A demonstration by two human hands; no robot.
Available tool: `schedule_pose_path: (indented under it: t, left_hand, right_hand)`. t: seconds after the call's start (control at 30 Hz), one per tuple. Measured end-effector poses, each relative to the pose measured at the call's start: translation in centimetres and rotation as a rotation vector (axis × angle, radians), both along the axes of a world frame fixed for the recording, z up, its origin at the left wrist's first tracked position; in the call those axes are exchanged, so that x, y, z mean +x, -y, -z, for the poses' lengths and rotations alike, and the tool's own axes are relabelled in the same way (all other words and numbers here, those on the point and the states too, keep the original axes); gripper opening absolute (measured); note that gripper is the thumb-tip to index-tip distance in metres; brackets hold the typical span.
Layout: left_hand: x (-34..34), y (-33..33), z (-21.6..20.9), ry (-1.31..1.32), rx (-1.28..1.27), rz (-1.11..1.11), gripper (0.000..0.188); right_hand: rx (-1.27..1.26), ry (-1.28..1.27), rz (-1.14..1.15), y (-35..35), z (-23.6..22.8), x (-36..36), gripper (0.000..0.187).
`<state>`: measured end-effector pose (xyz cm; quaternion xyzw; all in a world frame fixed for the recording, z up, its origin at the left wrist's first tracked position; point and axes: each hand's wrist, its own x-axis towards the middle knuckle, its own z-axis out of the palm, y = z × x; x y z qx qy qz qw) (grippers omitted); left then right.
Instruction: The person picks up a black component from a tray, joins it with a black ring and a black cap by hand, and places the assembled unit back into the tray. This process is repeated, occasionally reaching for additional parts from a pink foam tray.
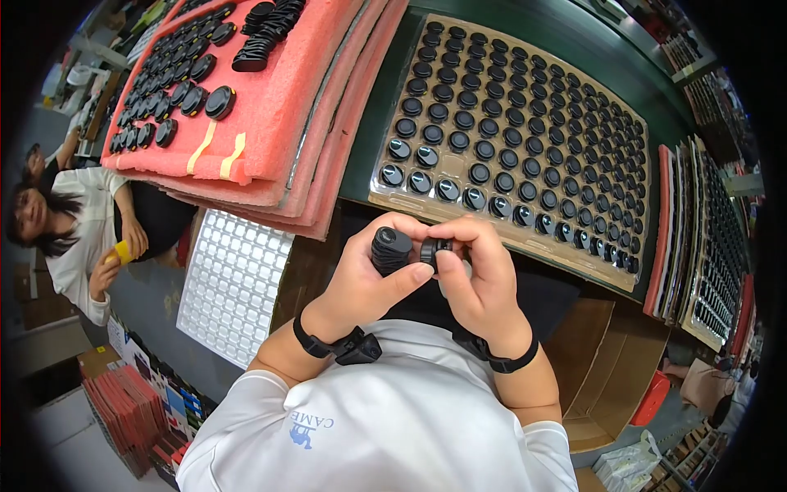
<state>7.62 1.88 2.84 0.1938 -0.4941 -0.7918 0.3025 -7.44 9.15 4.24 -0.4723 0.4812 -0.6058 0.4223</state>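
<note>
My left hand (354, 283) is wrapped round a short stack of thin black rings (391, 250), tilted in front of my body. Between the two hands sits a small round black part (432, 252), pinched by my right hand (484, 283); the left thumb touches its near edge. Just beyond my hands lies a clear plastic tray (385, 197) with rows of round black parts. Along its near edge and left corner the parts have shiny, glassy tops; the others look darker with raised centres.
At left, pink foam sheets (270, 156) are stacked, with loose black round parts (220, 102) and a ring stack (254, 51) on top. A white pocketed tray (234, 287) lies below them. More filled trays (711, 254) stand right. A person (90, 221) holding something yellow sits left.
</note>
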Motion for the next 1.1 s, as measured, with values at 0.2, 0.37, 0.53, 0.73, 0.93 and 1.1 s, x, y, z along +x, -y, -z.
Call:
schedule_pose_path:
  t: [0.2, 0.37, 0.53, 0.73, 0.93, 1.1]
  left_hand:
    - [-0.1, 0.0, -0.5, -0.003, 0.004, 0.005, 0.034]
    - [-0.2, 0.1, -0.5, 0.009, -0.017, -0.043, 0.033]
    - [-0.1, 0.5, 1.1, 0.021, -0.037, -0.03, 0.034]
    - [-0.6, 0.5, 1.6, 0.029, 0.011, -0.077, 0.033]
    - [-0.7, 1.6, 2.6, 0.037, 0.035, -0.068, 0.038]
    - [-0.2, 2.1, 3.9, 0.013, -0.056, 0.004, 0.054]
  right_hand:
    - [-0.023, 0.072, -0.01, -0.3, 0.2, -0.6, 0.026]
    - [-0.061, -0.239, 0.019, -0.2, 0.6, -1.3, 0.027]
    - [-0.136, -0.414, 0.033, 0.3, 0.3, -1.8, 0.027]
    - [-0.13, -0.401, -0.002, 0.7, 0.4, -1.9, 0.024]
    - [-0.073, -0.432, -0.008, 2.8, 0.8, -3.4, 0.023]
    - [0.123, -0.659, 0.296, 5.9, 2.8, -5.2, 0.02]
